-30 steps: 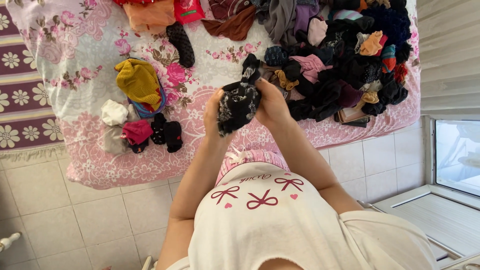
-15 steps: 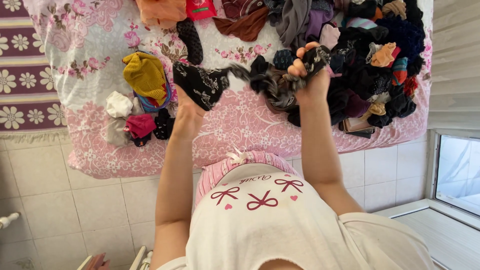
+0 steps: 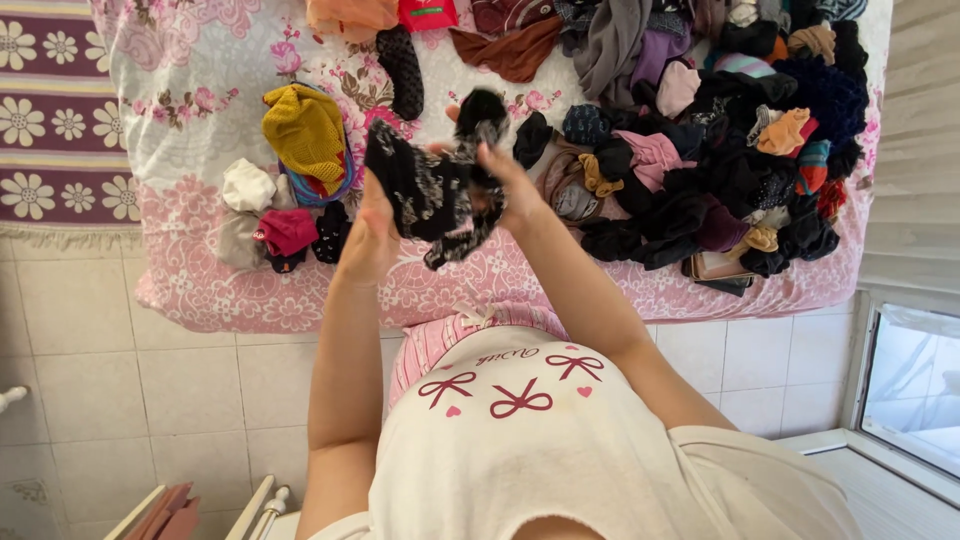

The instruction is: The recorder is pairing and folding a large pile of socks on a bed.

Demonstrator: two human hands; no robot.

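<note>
The left hand [image 3: 372,232] was up at the centre of the frame, fingers clamped on one end of a black patterned sock [image 3: 432,192]. The right hand [image 3: 500,175] had hold of the other end, gripping it just right of centre, and the dark fabric hung bunched between the two hands, above the bed [image 3: 200,290] with its pink floral cover. To the right, filling the upper right of the frame, sprawled a big heap of mostly dark socks and clothes [image 3: 720,150]. Over on the left of the bed sat a mustard-yellow knitted piece [image 3: 305,130], and just below it a small cluster: a white bundle [image 3: 247,185], a pink-red bundle [image 3: 287,230] and a black rolled pair [image 3: 331,230], close together. A lone black sock [image 3: 402,70] lay near the top centre. Pale floor tiles [image 3: 130,400] ran along the lower left.
</note>
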